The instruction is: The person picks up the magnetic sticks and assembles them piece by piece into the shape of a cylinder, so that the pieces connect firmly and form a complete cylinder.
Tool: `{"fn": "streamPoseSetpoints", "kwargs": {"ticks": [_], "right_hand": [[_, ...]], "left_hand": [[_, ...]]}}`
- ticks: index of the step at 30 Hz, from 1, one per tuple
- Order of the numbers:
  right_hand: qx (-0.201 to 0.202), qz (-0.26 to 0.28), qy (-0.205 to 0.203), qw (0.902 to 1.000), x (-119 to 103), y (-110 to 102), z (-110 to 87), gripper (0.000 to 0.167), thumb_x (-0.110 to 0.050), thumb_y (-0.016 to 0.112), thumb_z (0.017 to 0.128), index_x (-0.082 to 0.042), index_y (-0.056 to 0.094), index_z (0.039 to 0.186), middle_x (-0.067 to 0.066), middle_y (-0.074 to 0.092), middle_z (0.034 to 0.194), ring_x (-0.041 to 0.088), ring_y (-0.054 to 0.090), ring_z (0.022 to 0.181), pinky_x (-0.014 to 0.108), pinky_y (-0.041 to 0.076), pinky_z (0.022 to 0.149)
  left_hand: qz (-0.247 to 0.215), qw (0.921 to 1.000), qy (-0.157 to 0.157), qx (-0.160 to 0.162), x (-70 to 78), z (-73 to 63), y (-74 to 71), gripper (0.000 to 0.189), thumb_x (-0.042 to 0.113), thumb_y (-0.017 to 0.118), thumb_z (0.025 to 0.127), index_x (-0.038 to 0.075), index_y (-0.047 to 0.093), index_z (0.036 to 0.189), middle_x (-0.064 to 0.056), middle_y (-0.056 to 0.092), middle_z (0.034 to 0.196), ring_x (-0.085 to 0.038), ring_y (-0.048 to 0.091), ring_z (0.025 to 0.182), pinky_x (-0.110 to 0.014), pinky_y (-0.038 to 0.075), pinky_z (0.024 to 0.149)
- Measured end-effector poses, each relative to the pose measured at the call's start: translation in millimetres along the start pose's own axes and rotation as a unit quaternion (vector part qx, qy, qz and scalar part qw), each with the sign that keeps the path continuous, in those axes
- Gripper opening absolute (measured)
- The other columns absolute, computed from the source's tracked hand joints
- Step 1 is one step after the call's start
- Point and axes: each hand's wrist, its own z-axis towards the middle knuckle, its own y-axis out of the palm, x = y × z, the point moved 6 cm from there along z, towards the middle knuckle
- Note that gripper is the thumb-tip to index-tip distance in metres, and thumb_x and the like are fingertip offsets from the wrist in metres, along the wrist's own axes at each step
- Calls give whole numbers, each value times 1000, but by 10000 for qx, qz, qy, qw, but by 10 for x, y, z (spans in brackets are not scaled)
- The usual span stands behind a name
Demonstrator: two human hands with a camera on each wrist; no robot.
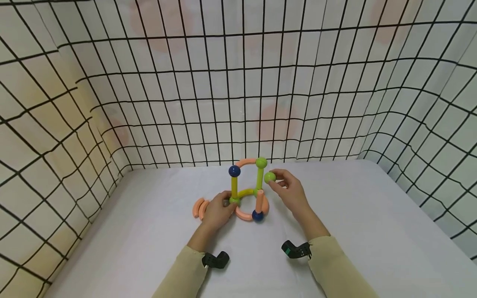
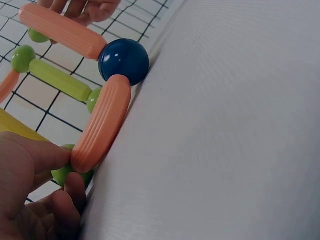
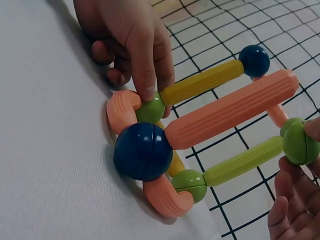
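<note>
A construction of magnetic rods and balls stands on the table. Its lower-left green ball [image 1: 234,200] is pinched between the thumb and fingers of my left hand [image 1: 218,210]. A yellow rod [image 3: 202,82] rises from that ball to a blue ball [image 1: 234,171]. At the near corner, a coral rod [image 1: 259,201] stands on another blue ball [image 3: 143,151], its top end bare. The far green rod [image 1: 259,178] carries a green ball [image 1: 261,162]. My right hand [image 1: 292,193] pinches a loose green ball [image 1: 270,178], held in the air right of the construction.
Two or so curved coral pieces [image 1: 198,207] lie left of my left hand, partly hidden by it. A white cloth covers the table [image 1: 149,231]. White walls with a black grid [image 1: 242,99] close off the back and sides.
</note>
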Motion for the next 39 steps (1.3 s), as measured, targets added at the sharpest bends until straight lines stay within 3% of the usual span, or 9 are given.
{"fn": "streamPoseSetpoints", "kwargs": {"ticks": [9,18,27,39], "right_hand": [[-284,47,-498,9983,-141,-18,-31,37,-29,68,96,-17,60,130,7,62,120,19,58,100,24,50,78],[-677,554,-631,9942,-283,4,-63,33,-22,67,96,-14,61,127,6,64,112,18,58,91,21,49,67],[-1105,148,-792,9906,-299,40,-125,32,-22,70,94,-16,63,125,6,64,117,24,58,101,26,52,81],[-1368,-133,-841,9869,-268,80,-142,32,-25,70,94,-18,63,124,6,67,116,25,59,102,28,52,84]], "left_hand": [[-33,10000,31,3,4,25,-3,41,28,66,96,14,59,135,-11,62,130,-12,58,66,-26,47,59],[44,10000,4,69,-8,20,-25,41,28,66,96,15,60,134,-10,62,130,-12,58,67,-24,46,59],[6,10000,52,12,-41,28,-8,41,28,66,96,15,60,134,-10,62,128,-11,58,64,-25,47,59],[25,10000,-3,-5,-21,22,2,41,28,66,96,16,60,134,-9,62,128,-12,58,65,-26,47,59]]}}
